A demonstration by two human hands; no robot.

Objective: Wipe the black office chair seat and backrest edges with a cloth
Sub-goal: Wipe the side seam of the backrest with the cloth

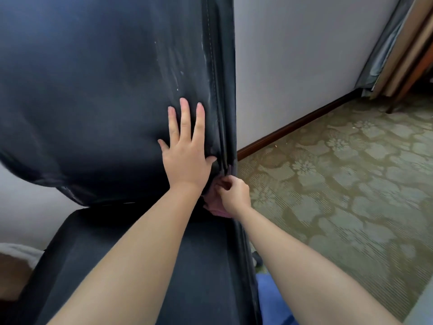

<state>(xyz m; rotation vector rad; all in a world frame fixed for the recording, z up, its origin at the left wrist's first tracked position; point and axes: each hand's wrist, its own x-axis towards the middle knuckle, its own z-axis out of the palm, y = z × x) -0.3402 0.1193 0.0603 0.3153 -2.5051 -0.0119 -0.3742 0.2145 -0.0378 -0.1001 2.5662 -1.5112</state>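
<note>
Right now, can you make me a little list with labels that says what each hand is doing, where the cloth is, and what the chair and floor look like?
left hand: flat, fingers straight, pressing on the black padded backrest
right hand: curled round a pink cloth at the backrest's lower right edge
backrest marks: pale streaks near the stitched seam
seat: black, below both arms
floor: green flower-patterned carpet

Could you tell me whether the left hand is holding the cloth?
No, the left hand lies flat with straight fingers on the backrest, while the right hand grips the pink cloth.
</note>
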